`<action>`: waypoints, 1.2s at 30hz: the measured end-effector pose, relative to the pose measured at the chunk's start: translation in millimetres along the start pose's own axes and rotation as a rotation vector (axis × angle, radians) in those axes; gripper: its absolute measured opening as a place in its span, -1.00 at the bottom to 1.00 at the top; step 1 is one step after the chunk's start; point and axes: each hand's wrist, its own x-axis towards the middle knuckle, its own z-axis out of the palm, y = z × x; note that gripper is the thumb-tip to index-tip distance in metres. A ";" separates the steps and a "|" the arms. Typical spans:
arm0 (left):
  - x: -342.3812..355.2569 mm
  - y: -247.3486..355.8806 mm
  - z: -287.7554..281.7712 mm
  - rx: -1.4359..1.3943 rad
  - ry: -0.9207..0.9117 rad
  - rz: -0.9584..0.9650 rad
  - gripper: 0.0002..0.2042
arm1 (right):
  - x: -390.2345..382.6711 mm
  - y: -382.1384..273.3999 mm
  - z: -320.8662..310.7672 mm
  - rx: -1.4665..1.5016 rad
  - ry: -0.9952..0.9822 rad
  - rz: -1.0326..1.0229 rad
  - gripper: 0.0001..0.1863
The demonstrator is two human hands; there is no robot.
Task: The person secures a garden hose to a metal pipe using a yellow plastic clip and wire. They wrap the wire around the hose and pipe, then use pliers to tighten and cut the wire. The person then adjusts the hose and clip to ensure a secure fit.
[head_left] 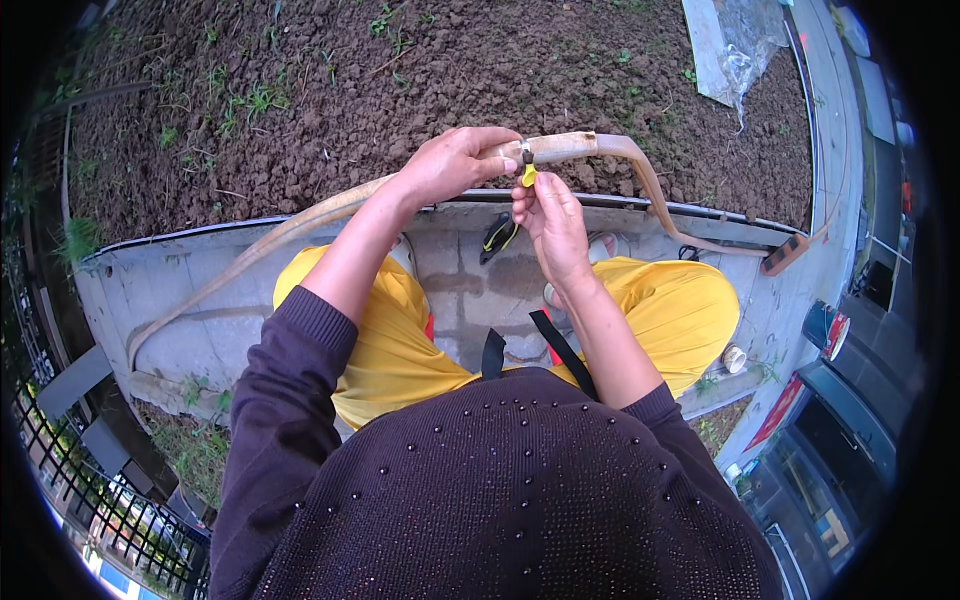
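Note:
A pale, translucent hose [565, 147] arches in front of me over the edge of the soil bed. My left hand [452, 162] is closed round it, just left of a hose clamp [527, 156]. From the clamp a yellow thumb key [529, 176] points down toward me. My right hand [558, 228] pinches that key between thumb and fingers. Below my hands, a black-and-yellow hand tool [497, 237] lies on the pavement between my feet; its exact kind is unclear.
Tilled soil [450, 70] with sparse weeds fills the far side behind a low edging. A reddish brick [785, 255] sits by the hose's right end. Clear plastic sheeting [750, 50] lies at the far right. A bucket [826, 330] and a small jar [734, 358] stand right.

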 end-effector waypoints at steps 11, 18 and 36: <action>-5.9 18.7 -3.9 0.109 0.030 -0.062 -0.55 | 9.0 -1.7 19.5 0.455 0.075 0.172 -0.69; -3.9 15.2 -4.1 0.144 0.042 0.021 -0.55 | 13.6 -10.3 8.3 1.004 -0.195 0.533 -0.71; -9.0 23.1 -2.7 0.070 0.045 -0.048 -0.52 | 4.9 -9.0 16.2 -0.834 0.167 -0.396 -0.70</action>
